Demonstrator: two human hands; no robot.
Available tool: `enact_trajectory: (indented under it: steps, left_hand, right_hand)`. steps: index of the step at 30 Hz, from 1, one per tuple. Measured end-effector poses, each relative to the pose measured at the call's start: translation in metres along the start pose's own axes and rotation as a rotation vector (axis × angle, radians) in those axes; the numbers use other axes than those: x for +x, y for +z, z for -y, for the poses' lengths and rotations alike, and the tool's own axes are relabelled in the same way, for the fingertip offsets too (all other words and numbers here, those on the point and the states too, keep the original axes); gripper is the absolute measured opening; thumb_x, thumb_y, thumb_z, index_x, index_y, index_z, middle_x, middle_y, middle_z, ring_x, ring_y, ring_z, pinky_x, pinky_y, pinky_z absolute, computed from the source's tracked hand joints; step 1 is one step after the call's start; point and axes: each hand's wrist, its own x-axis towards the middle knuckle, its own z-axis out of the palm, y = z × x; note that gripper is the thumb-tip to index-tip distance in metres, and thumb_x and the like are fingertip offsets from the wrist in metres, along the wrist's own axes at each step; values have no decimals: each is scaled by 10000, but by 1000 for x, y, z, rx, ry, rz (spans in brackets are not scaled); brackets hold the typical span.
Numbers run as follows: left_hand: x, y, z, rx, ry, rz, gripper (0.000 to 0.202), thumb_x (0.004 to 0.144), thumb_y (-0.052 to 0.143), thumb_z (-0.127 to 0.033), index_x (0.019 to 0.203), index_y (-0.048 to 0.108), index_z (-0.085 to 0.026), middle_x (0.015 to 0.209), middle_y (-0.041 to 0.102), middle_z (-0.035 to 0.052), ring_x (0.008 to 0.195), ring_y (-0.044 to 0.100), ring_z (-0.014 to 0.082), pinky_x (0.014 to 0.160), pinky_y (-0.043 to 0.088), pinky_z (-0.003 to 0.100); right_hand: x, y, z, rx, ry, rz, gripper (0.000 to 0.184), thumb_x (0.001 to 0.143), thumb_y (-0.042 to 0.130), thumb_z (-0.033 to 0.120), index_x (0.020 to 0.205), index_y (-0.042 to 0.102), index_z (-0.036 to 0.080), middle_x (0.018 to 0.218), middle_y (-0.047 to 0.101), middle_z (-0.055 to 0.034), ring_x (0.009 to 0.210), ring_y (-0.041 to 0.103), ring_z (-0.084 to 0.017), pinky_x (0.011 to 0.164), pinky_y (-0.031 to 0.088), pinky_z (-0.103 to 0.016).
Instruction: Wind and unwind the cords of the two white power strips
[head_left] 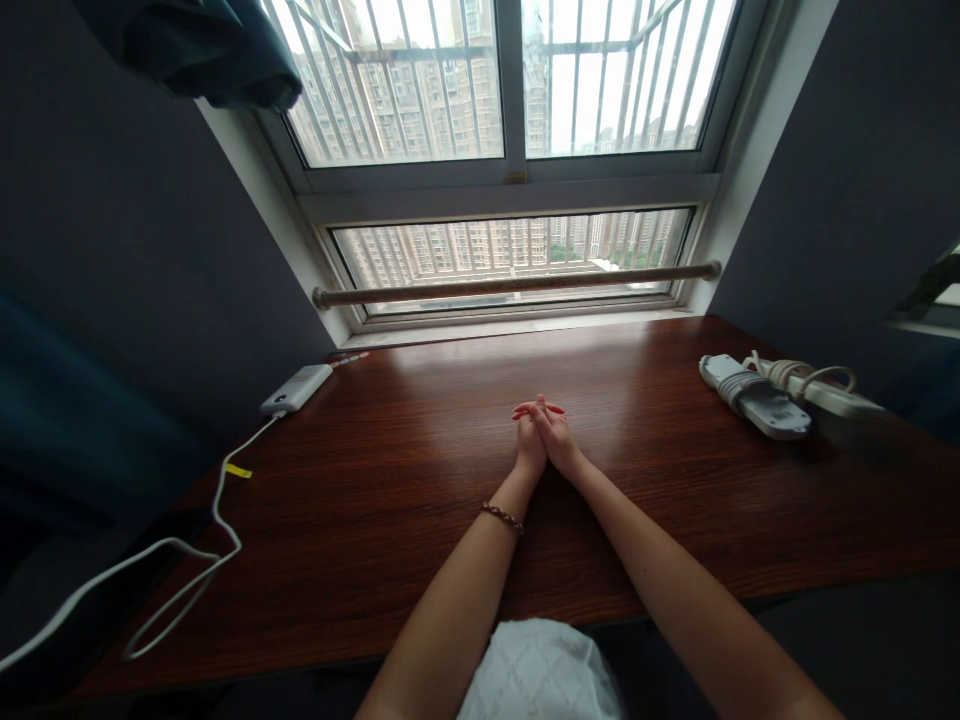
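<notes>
My left hand (531, 440) and my right hand (555, 430) are clasped on the brown wooden table (420, 520), their fingers laced together. A braided bracelet (502, 517) circles my left wrist. No object shows between the two hands, though the palms are hidden. Both forearms reach in from the bottom of the head view and meet near the table's middle.
On the left lies a white power strip (298, 388) with a white cable (229, 520) trailing over the table edge. Two cord-wrapped power strips, the nearer one (776, 410) light grey, lie at the right. A metal bar (517, 286) crosses the window behind.
</notes>
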Motion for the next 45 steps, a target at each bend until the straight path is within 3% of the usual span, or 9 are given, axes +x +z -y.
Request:
enact_trajectory:
  steps: [33,45]
  left_hand:
    - [-3,2,-7,27,-6,-9,543,777,429,-622,677,625,-126,632,606,78,596,590,174,598,475,314]
    - [0,0,0,24,18,-12,555,745,447,-658,673,630,-138,629,608,67,597,593,169,577,486,299]
  right_hand:
    - [0,-1,-4,-3,16,12,440,879,337,532,933,646,223,880,672,-37,873,617,-184,830,452,-312]
    - [1,0,-4,-3,5,5,450,884,327,528,941,651,221,880,677,-37,880,615,-184,820,452,-307]
